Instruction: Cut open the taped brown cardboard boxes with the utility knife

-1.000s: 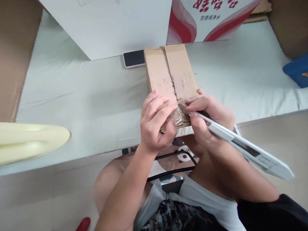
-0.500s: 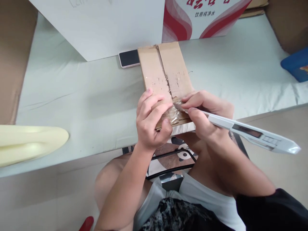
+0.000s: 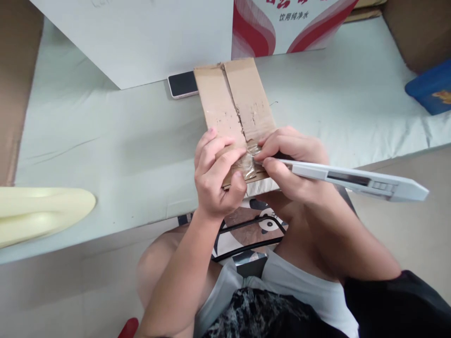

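A small cardboard box [image 3: 243, 89] lies on the cloth-covered table, its centre seam running lengthwise between two flaps. Crumpled clear tape [image 3: 251, 166] clings to its near end. My left hand [image 3: 218, 173] grips the near left corner, fingers on top and thumb by the near edge. My right hand [image 3: 296, 157] is closed around a white utility knife [image 3: 352, 180], whose handle sticks out to the right. The knife's front end is at the tape beside my left fingertips; the blade tip is mostly hidden by my right fingers.
A phone [image 3: 182, 85] lies left of the box, partly behind it. Large white and red-patterned cartons [image 3: 176, 42] stand at the back. A pale yellow object [image 3: 45, 211] rests at left, a blue container [image 3: 430, 89] at right. The table edge [image 3: 158, 220] is close to me.
The knife handle has swung to a flatter angle, its back end rising in view. My right hand has shifted slightly left, while my left hand keeps its hold on the box.
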`<action>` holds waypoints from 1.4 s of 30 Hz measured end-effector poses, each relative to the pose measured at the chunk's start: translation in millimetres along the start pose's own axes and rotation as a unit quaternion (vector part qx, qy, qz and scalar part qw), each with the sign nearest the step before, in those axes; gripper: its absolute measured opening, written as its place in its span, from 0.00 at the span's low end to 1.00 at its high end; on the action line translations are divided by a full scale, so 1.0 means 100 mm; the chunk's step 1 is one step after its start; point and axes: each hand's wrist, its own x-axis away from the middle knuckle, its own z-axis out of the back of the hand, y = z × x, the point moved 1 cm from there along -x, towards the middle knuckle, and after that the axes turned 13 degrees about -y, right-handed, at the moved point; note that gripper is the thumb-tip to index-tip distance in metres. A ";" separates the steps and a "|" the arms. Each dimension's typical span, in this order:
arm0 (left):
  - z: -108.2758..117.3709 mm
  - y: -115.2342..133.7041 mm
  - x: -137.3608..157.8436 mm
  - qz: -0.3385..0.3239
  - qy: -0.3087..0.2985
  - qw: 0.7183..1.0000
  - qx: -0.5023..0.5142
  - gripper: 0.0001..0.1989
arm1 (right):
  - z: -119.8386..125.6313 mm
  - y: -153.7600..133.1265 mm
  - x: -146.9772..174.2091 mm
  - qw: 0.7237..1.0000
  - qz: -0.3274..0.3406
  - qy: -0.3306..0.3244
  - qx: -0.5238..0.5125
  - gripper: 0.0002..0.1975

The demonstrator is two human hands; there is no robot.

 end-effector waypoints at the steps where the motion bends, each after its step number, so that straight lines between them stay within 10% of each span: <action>1: 0.00 0.00 0.00 -0.004 0.002 1.000 0.004 0.17 | 0.00 0.01 0.01 1.000 -0.004 0.009 -0.008 0.06; 15: 0.01 -0.03 0.00 -0.019 -0.002 1.000 -0.005 0.17 | -0.03 0.04 0.07 0.985 -0.028 0.094 -0.141 0.08; 30: 0.00 -0.04 -0.02 -0.020 0.012 1.000 0.005 0.15 | 0.04 -0.01 0.01 0.991 -0.069 0.019 -0.113 0.07; 36: -0.03 -0.10 0.02 -0.057 0.007 0.998 0.024 0.41 | 0.03 0.03 0.00 0.989 -0.045 0.001 -0.140 0.06; 42: -0.04 -0.09 0.07 0.003 -0.013 1.000 0.020 0.38 | 0.00 0.12 0.00 0.977 -0.042 0.028 -0.209 0.09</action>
